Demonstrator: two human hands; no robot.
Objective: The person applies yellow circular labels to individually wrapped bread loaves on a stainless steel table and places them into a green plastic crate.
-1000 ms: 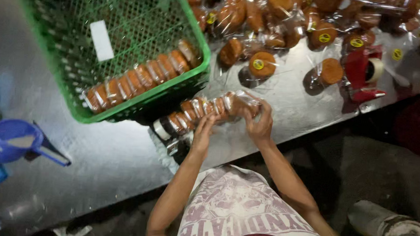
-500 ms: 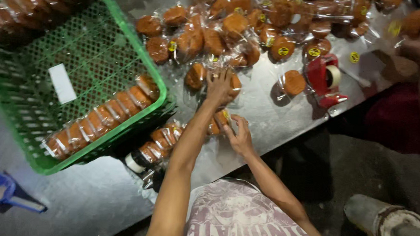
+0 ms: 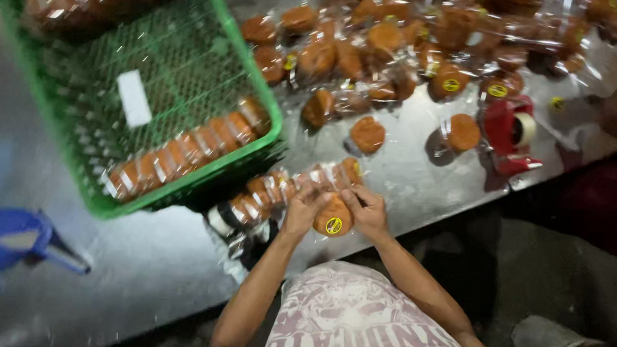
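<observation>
Work surface: a grey metal table (image 3: 145,263), dull and smeared, running across the whole view. Dark floor shows below its near edge at right. Lighting is dim and the view is blurred.

Far left, on the table: a blue plastic scoop (image 3: 14,240) with its handle pointing right.

Left centre: a green plastic mesh crate (image 3: 257,88) sits on the table. Inside it, along the near wall, lies one row of wrapped brown cakes (image 3: 184,154) standing on edge; a white label (image 3: 133,98) lies on the crate floor. A further batch of wrapped cakes shows at the crate's far corner, too blurred to detail.

Just outside the crate's near right corner: a second row of packed cakes (image 3: 280,189) lying on the table.

Centre: the left hand (image 3: 303,208) and right hand (image 3: 366,211) together grip a single wrapped cake (image 3: 333,217) bearing a round yellow sticker, fingers curled round its edge on either side, at the right end of that second row.

Upper centre to right: a loose pile of individually bagged cakes (image 3: 411,46) spread over the table.

Right: a red tape dispenser (image 3: 508,133) near the table edge.
</observation>
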